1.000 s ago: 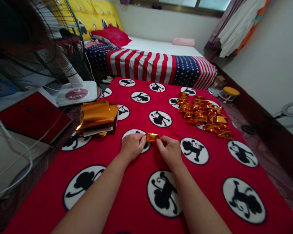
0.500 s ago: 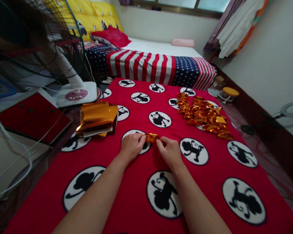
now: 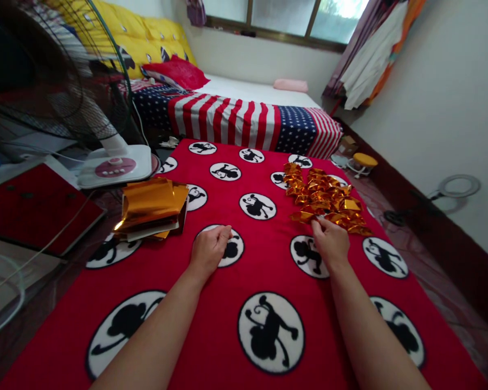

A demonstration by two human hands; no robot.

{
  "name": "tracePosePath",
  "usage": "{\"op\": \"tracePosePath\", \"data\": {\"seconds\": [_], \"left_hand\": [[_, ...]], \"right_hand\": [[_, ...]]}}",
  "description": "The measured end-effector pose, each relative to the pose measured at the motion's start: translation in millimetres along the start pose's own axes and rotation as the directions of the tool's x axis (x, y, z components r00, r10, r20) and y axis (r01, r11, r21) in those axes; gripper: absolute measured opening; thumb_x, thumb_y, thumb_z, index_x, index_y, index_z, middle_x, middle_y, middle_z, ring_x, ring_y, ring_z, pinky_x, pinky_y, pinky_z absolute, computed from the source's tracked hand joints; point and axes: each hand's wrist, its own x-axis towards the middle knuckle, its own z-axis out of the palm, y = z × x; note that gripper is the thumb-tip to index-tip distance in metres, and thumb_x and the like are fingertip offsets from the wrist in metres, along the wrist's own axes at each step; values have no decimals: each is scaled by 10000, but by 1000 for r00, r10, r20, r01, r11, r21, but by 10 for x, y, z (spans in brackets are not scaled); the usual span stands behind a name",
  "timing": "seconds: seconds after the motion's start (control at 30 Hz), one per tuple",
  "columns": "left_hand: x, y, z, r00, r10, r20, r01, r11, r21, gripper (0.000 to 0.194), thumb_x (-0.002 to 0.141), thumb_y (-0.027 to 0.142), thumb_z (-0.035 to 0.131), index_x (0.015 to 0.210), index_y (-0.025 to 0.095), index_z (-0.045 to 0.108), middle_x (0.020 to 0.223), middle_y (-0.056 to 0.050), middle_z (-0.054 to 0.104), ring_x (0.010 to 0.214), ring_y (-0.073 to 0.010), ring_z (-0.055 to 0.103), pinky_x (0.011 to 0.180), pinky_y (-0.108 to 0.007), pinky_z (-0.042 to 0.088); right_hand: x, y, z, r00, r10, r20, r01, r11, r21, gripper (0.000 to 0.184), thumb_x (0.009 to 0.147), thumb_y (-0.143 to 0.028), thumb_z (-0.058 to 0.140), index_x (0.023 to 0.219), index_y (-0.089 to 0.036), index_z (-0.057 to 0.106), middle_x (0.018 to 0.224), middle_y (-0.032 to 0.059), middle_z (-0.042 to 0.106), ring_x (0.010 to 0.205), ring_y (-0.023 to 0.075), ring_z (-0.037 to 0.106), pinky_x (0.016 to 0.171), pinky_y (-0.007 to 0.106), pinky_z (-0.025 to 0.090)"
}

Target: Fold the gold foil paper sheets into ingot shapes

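My right hand (image 3: 331,241) pinches a folded gold foil paper piece (image 3: 303,215) by its right end, at the near edge of the pile of folded gold pieces (image 3: 329,190). I cannot tell whether the held piece touches that pile. My left hand (image 3: 211,246) rests on the red cloth with monkey prints (image 3: 268,265), its fingers closed and nothing showing in them. Beyond it to the left lies a stack of flat gold foil sheets (image 3: 150,200).
A fan's white base (image 3: 142,165) stands beside the stack, with a red panel (image 3: 36,200) and cables at far left. Behind the red cloth is a bed with a flag-patterned cover (image 3: 223,116). A yellow-topped stool (image 3: 365,160) stands at the right by the wall.
My left hand has let go of the folded gold piece. My right hand has carried it rightward and away from me to the pile. The view has shifted slightly.
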Motion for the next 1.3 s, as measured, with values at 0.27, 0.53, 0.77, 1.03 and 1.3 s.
{"op": "tracePosePath", "data": {"seconds": [0.27, 0.53, 0.77, 1.03, 1.3], "left_hand": [[13, -25, 20, 1000, 13, -10, -13, 999, -51, 524, 947, 510, 300, 756, 185, 665, 573, -16, 610, 587, -152, 586, 568, -249, 358], [20, -31, 19, 1000, 0, -21, -2, 996, -85, 519, 943, 510, 304, 727, 190, 650, 548, -10, 600, 565, -153, 583, 583, -254, 379], [36, -52, 34, 998, 23, -50, -25, 999, -45, 440, 921, 472, 389, 735, 186, 666, 556, -4, 604, 567, -143, 575, 560, -240, 356], [-18, -60, -44, 990, 24, -140, -43, 991, -130, 362, 915, 410, 438, 775, 164, 663, 634, -20, 639, 607, -143, 586, 609, -239, 414], [-51, -168, -552, 730, 234, -642, 8, 936, 351, 157, 870, 286, 550, 884, 200, 680, 991, -95, 662, 1025, -268, 527, 963, -423, 343]], "right_hand": [[177, 399, 83, 1000, 22, -6, -22, 979, -204, 394, 873, -397, 438, 751, -162, 730, 669, 131, 673, 607, 208, 551, 569, 309, 266], [65, 341, 57, 984, 135, -120, -132, 991, 27, 301, 749, -308, 525, 963, -145, 660, 714, 94, 669, 664, 241, 592, 630, 316, 364], [-434, -494, 8, 987, -130, 94, 61, 846, 530, 209, 820, -345, 532, 952, -191, 582, 651, -1, 614, 569, 154, 556, 580, 248, 384], [-911, -1200, 195, 917, -301, 262, 155, 874, 460, 114, 809, -273, 555, 857, -237, 652, 706, -10, 673, 644, 152, 600, 560, 238, 322], [-892, -1099, 264, 930, -281, 234, 99, 810, 578, 154, 822, -272, 517, 790, -213, 656, 669, 0, 666, 605, 142, 590, 569, 225, 368]]}}
